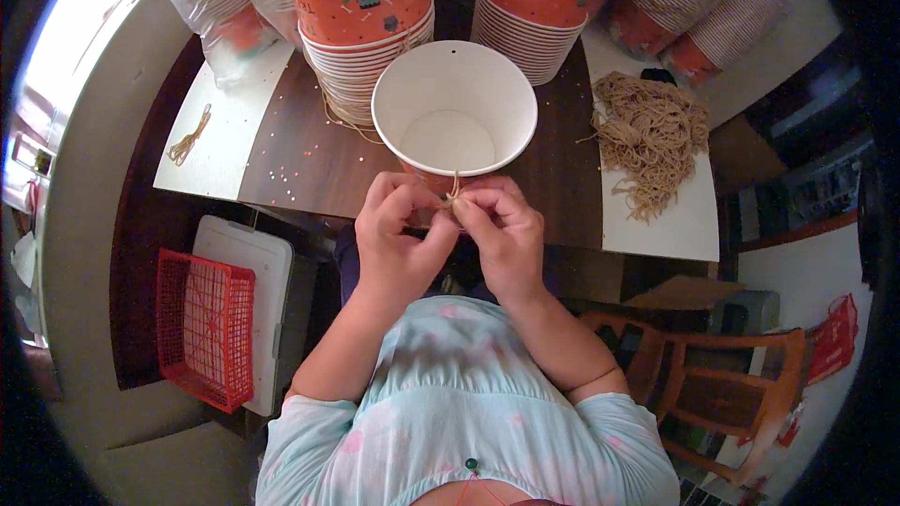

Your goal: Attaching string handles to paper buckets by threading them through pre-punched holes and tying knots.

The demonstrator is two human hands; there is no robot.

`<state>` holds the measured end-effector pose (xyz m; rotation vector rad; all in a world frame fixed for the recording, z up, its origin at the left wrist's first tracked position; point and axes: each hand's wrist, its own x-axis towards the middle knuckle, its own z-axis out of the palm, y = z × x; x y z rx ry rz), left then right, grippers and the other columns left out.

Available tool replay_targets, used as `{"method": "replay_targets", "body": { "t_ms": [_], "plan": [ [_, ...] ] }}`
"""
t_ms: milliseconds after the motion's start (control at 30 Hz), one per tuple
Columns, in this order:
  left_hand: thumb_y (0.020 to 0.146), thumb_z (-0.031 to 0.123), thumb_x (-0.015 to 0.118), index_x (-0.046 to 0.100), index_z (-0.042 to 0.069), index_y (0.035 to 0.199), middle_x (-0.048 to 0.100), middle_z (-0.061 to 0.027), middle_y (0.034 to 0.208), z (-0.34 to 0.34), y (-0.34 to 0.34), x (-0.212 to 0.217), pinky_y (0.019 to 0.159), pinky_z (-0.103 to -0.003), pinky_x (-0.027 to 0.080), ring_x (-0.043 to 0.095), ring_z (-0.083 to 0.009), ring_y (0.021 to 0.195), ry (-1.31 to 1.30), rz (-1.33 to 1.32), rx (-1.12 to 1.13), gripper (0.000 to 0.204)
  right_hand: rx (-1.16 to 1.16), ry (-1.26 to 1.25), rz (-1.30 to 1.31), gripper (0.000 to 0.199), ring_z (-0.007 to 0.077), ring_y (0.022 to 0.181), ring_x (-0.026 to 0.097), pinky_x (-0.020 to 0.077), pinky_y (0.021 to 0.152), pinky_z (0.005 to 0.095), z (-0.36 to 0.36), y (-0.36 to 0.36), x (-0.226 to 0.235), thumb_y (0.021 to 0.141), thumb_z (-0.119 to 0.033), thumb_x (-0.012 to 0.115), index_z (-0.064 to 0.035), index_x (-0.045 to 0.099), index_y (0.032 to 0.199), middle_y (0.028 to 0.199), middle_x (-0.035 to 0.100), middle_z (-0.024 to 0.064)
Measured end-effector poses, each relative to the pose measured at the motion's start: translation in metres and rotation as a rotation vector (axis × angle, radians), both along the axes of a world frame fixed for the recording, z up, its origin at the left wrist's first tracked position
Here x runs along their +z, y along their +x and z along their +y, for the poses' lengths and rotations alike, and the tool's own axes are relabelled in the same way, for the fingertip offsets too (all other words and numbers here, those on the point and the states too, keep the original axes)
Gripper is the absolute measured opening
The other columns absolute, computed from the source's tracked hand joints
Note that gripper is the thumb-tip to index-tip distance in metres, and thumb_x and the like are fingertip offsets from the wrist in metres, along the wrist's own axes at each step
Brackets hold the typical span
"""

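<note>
A white-lined paper bucket (455, 98) stands at the table's near edge, its mouth toward me. One small punched hole shows at its far rim. From the near rim a thin tan cord (457, 185) comes down to my fingertips. My left hand (398, 225) pinches the cord between thumb and fingers. Close against it, my right hand (502, 225) pinches the same cord just below the rim. The fingers hide how the cord is looped or knotted there.
Stacks of orange-patterned paper buckets (366, 75) (530, 33) stand behind. A heap of tan cords (652, 136) lies at right, a small cord bundle (190, 136) at left. A red plastic basket (206, 328) is at lower left, a wooden chair (722, 384) at lower right.
</note>
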<state>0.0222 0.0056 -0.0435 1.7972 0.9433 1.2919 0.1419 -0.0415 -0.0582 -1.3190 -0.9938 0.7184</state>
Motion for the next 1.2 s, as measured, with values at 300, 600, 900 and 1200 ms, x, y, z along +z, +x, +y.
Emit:
{"method": "replay_targets", "body": {
  "t_ms": [300,600,900,1200],
  "plan": [
    [0.075,0.001,0.057,0.056,0.0,0.09,0.058,-0.0025,0.082,0.013,-0.018,-0.013,0.063,-0.019,0.042,0.053,-0.0068,0.071,-0.741,-0.602,-0.445,0.014,0.035,0.086,0.031,0.009,0.0079,0.068,0.053,0.0431,0.061,0.0219,0.001,0.003,-0.003,0.081,-0.01,0.066,-0.0014,0.064,0.082,0.083,0.059,0.0031],
    [0.078,-0.008,0.064,0.064,-0.002,0.096,0.063,-0.009,0.093,0.004,-0.019,-0.013,0.062,-0.021,0.051,0.062,-0.0125,0.074,-0.06,-0.12,-0.275,0.019,0.137,-0.032,0.397,0.013,0.0053,0.066,0.05,0.0418,0.061,0.021,-0.001,0.001,0.003,0.086,-0.015,0.063,-0.0024,0.066,0.084,0.078,0.061,-0.0023],
    [0.081,-0.004,0.064,0.067,-0.001,0.089,0.064,-0.005,0.081,0.003,-0.02,-0.01,0.054,-0.019,0.047,0.058,-0.0081,0.063,-0.222,-0.129,-0.226,0.009,0.27,-0.192,0.624,0.02,0.0039,0.062,0.044,0.0352,0.058,0.0183,0.009,0.003,0.009,0.089,-0.019,0.059,-0.0025,0.067,0.094,0.079,0.061,-0.0022],
    [0.076,-0.009,0.063,0.067,-0.002,0.088,0.064,-0.0072,0.08,0.012,-0.023,-0.011,0.065,-0.022,0.046,0.06,-0.0123,0.075,-0.063,-0.077,-0.162,0.015,0.093,-0.143,0.109,0.016,0.0069,0.064,0.055,0.0444,0.058,0.0231,0.003,0.022,0.005,0.085,-0.017,0.066,-0.0014,0.067,0.088,0.075,0.063,-0.001]
  ]
}}
